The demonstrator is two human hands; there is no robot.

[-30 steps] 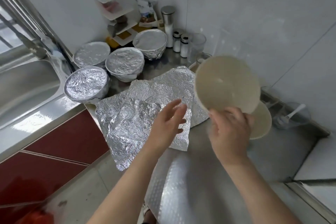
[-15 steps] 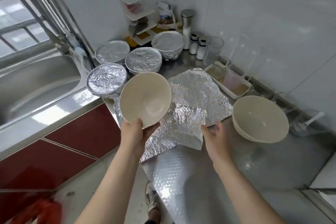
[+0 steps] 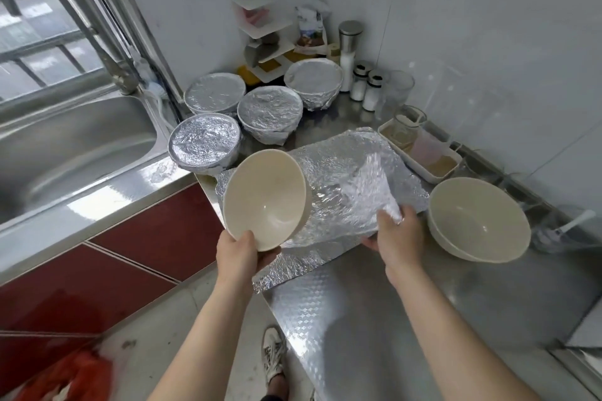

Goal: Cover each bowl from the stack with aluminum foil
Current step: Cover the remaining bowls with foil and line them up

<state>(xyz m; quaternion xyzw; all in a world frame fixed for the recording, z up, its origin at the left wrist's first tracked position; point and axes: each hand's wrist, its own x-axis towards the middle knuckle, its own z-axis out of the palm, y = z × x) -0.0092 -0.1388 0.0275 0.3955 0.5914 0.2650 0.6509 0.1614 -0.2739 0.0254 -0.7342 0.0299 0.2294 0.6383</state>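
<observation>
1. The bowl [image 3: 265, 197] is gripped at its near rim by the left hand [image 3: 242, 252], thumb inside and fingers curled beneath. It is held tilted, its opening towards the camera, above the left part of the foil and clear of the counter [image 3: 374, 319].
2. A second ago this bowl was held in the right hand [image 3: 395, 233], above the stack. The transfer to the left hand was made half a second ago.
3. The right hand, which lay at the near edge of the foil half a second ago, is now closed on a corner of the top foil sheet [image 3: 368, 182]. That corner is raised and crumpled. The rest of the foil pile [image 3: 342, 153] lies flat at the counter's middle, with its near corner hanging over the front edge.
4. Four covered bowls [image 3: 204, 143] are grouped towards the back left corner of the counter, beside the sink [image 3: 65, 146].
5. An uncovered bowl [image 3: 479, 221] stands at the right of the foil, near the back edge. It cannot be told whether others are nested beneath it.
6. A tray [image 3: 420, 153] stands against the back edge, behind that bowl.
7. Judgement: a sheet is being separated for the bowl in hand, so the fifth covering has begun but nothing is yet wrapped.
8. Judgement: one sheet only must be peeled off. Thin foil pulled by a single corner is liable to tear or to drag a second sheet with it.
</observation>
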